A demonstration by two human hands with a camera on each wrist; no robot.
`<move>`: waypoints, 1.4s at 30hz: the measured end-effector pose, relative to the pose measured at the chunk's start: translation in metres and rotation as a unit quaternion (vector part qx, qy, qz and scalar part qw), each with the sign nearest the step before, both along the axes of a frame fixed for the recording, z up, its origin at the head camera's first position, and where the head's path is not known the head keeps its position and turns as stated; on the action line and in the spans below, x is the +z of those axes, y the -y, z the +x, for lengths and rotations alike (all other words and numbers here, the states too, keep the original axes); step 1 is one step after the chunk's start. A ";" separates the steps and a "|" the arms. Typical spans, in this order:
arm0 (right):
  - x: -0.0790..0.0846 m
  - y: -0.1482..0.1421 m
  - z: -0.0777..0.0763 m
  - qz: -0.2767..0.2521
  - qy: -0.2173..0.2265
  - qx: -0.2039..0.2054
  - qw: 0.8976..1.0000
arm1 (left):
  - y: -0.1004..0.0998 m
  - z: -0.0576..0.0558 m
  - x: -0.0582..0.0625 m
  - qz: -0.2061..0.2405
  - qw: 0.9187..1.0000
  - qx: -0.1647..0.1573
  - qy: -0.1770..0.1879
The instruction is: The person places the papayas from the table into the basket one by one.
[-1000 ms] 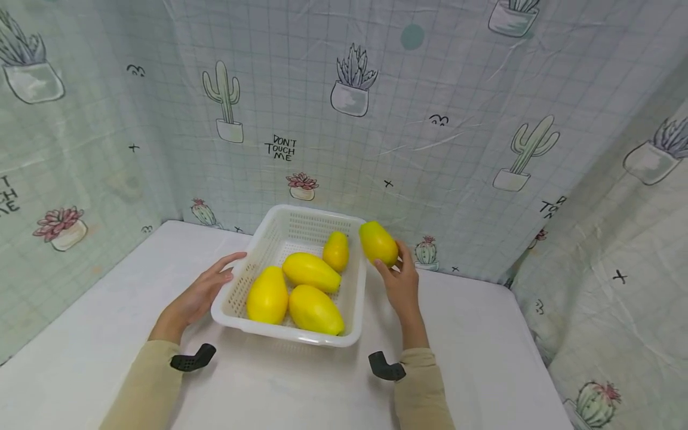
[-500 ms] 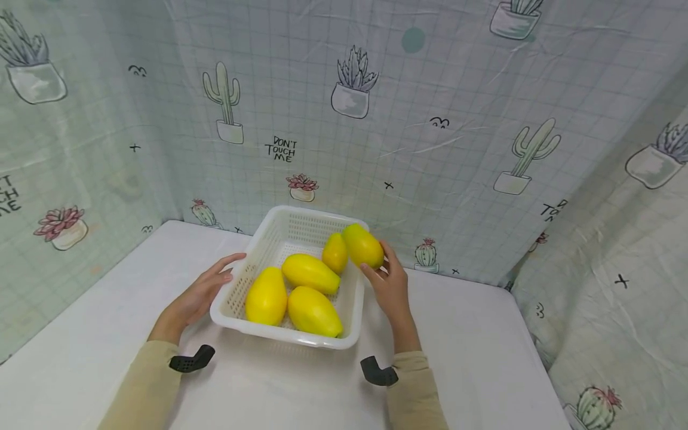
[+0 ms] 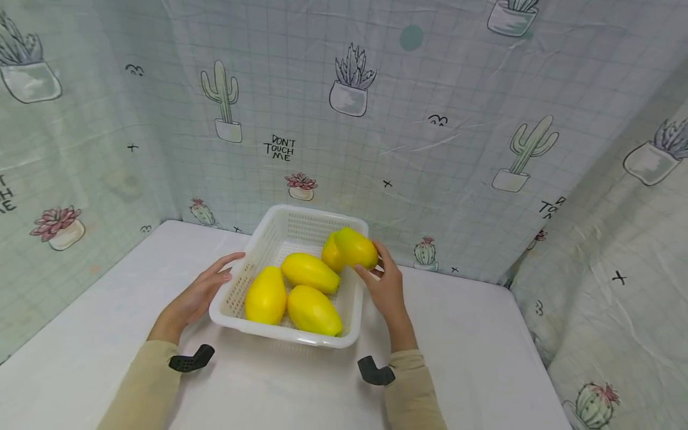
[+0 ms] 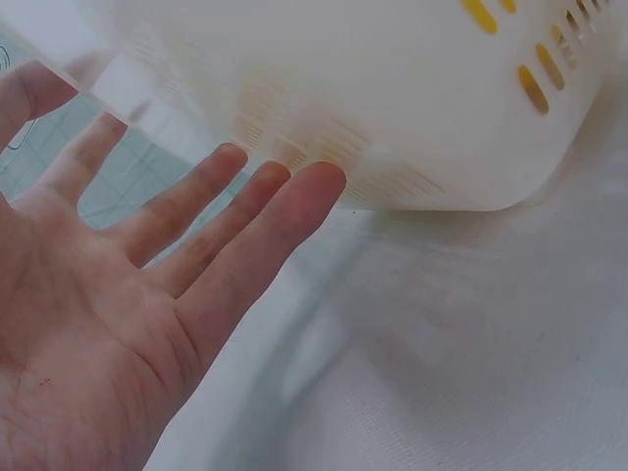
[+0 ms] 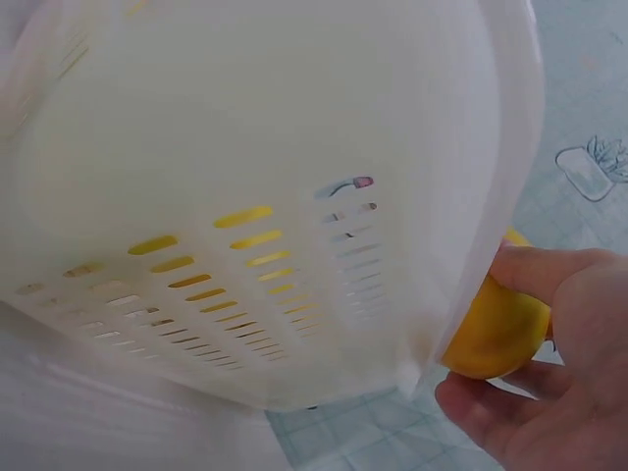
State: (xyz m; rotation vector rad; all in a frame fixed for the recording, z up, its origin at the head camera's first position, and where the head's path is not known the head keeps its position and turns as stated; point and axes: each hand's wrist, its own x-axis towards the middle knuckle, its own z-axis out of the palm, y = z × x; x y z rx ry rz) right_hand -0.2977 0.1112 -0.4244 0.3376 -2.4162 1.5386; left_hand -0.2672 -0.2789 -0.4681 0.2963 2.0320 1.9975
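A white plastic basket [image 3: 236, 325] with slotted walls holds several smooth yellow papayas, among them one papaya [image 3: 267, 295] at the near left, one papaya [image 3: 314, 310] at the near right and another papaya [image 3: 309, 270] lying crosswise behind them. My right hand [image 3: 388, 286] grips a further papaya [image 3: 357, 248] by its rounded end, over the basket's right rim. This fruit partly covers a papaya [image 3: 331, 254] inside. At the left side, my left hand [image 3: 193, 292] touches the basket with straight, spread fingers [image 4: 250, 257]; its palm stays apart from the wall.
The basket stands on a white-covered table [image 3: 473, 358]. Behind and on both sides hangs a pale curtain [image 3: 408, 149] printed with cacti and a grid, close behind the basket. A black bracket [image 3: 192, 358] sits at the left wrist, another black bracket [image 3: 375, 371] at the right.
My right hand has brought its papaya leftward from beside the basket to over the right rim, partly covering the fruit there. The left hand and basket have stayed about where they were.
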 end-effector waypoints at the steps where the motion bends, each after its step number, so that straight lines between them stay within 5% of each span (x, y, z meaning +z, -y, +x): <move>1: 0.000 0.000 0.000 -0.001 0.000 0.001 1.000 | 0.000 0.000 0.000 0.001 1.000 0.001 0.001; 11: -0.004 0.002 0.001 -0.015 -0.027 0.017 0.999 | -0.002 0.001 0.004 0.003 1.000 -0.002 0.002; 42: -0.001 -0.002 0.001 0.001 -0.011 0.000 1.000 | -0.006 0.011 0.020 0.008 1.000 -0.016 0.012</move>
